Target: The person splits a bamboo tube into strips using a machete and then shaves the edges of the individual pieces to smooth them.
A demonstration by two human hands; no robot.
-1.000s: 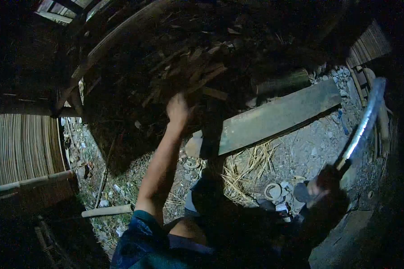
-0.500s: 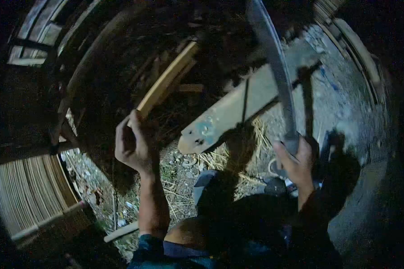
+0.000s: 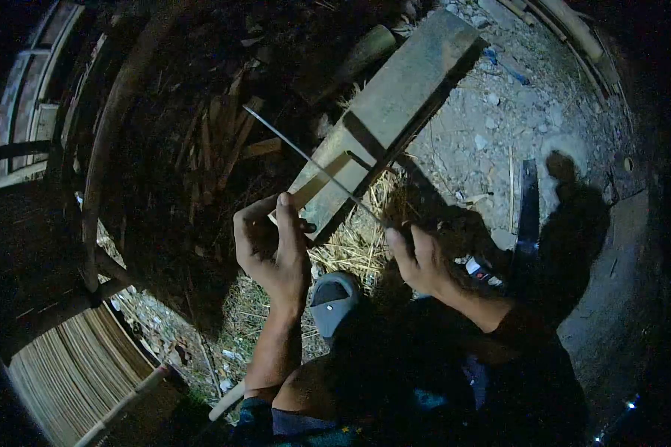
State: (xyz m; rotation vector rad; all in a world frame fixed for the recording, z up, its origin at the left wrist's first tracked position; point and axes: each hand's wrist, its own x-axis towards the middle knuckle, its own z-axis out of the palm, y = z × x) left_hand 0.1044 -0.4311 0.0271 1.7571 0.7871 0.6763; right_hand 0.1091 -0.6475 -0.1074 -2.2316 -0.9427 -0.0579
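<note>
My left hand [image 3: 271, 249] pinches the near end of a flat, light strip of wood [image 3: 320, 181] between thumb and fingers. The strip points away to the upper right, over the plank. My right hand [image 3: 423, 262] is wrapped around the handle of a machete, whose handle is mostly hidden by the fingers. Seen nearly edge-on as a thin line, the machete blade [image 3: 298, 150] slants to the upper left and overlaps the strip in this view. Beneath both lies a long, thick wooden plank [image 3: 410, 93], its near end close to my left hand.
Straw [image 3: 358, 246] covers the ground beside the plank, with a grey shoe [image 3: 334, 305] close by. To the right are a small packet [image 3: 482, 270] and a long dark flat piece [image 3: 528, 208]. Wood scraps [image 3: 235, 149] lie at left; a slatted panel [image 3: 86, 365] stands lower left.
The machete has swung from upright at the right to slanting left across the strip. My right hand has moved left; my left hand has shifted right and the strip has tilted lower.
</note>
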